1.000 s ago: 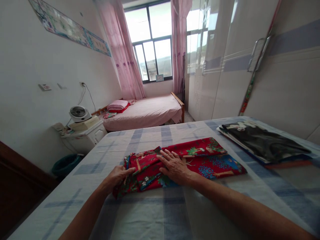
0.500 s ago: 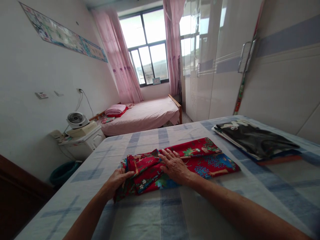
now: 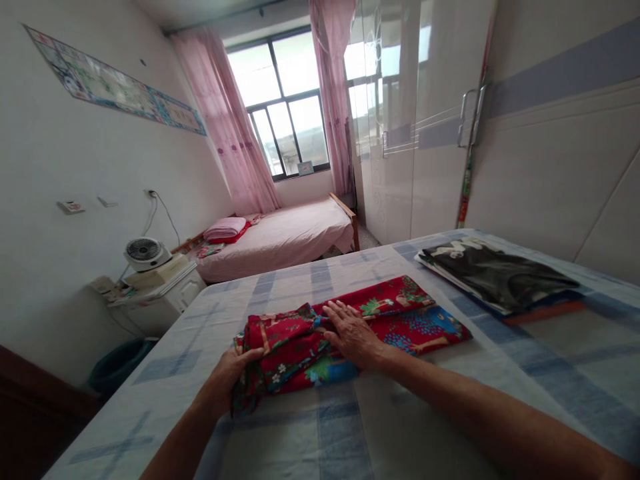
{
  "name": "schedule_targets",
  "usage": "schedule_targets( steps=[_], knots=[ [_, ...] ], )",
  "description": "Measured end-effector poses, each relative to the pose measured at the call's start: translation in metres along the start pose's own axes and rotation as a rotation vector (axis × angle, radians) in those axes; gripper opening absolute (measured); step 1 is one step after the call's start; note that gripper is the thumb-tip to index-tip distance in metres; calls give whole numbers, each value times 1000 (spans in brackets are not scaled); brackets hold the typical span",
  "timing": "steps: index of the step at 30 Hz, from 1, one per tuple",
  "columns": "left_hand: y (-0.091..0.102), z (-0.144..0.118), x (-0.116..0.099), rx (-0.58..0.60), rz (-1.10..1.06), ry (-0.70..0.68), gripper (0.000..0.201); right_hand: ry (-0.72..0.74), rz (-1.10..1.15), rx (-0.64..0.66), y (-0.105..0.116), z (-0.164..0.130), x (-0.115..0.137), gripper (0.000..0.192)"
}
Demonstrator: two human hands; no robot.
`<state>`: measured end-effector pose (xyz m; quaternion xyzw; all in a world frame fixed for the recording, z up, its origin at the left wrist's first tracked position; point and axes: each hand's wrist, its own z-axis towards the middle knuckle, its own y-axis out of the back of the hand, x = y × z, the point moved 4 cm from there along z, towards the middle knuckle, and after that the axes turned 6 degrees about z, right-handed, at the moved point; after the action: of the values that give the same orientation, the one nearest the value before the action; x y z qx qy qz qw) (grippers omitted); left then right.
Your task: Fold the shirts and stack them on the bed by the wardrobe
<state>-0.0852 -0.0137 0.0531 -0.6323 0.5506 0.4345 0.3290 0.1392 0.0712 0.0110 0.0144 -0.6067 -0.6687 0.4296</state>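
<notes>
Over on the left, the left hand has its fingers curled around the bunched-up end of the red printed cloth, pinching a loose wad of folds right where the cloth hangs a bit toward the near side. That's the weak spot imo: the grip is on a lumpy handful rather than a clean edge, so if that end gets lifted or flipped over, the layers could slide apart and the fold ends up crooked or wrinkled inside. Moving toward the middle, the right hand is lying flat and open on top of the cloth, fingers spread, pinning it to the blue checked bedsheet of the bed it's lying on. If that palm lets up too early the whole thing could drag across the sheet, since the fabric looks thin and slippery-ish. Further right, the far end of the cloth lies smooth and flat, and well apart from it sits a dark folded garment on a small stack, not really in harm's way.
</notes>
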Motion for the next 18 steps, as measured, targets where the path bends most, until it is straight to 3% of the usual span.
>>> schedule_targets(
  steps=[4, 7, 10, 12, 14, 16, 18],
  knots=[
    [-11, -8, -30, 12, 32, -143, 20, 58, 85, 120, 6, -9, -8, 59],
    [-35, -8, -62, 24, 100, -284, 15, 16, 336, 62, 28, -14, -23, 56],
    [-78, -3, -97, 71, 220, -423, 8, -81, 533, -22, 59, -18, -49, 56],
    [-118, 0, -118, 134, 397, -552, 7, -123, 622, -53, 78, -22, -69, 54],
    [-159, 1, -137, 181, 562, -780, 16, -183, 831, -75, 92, -27, -89, 54],
    [-193, 3, -145, 227, 615, -965, 33, -269, 1035, -112, 102, -35, -105, 54],
    [-211, 10, -141, 197, 605, -1032, 40, -376, 1073, -193, 110, -45, -120, 52]
  ],
)
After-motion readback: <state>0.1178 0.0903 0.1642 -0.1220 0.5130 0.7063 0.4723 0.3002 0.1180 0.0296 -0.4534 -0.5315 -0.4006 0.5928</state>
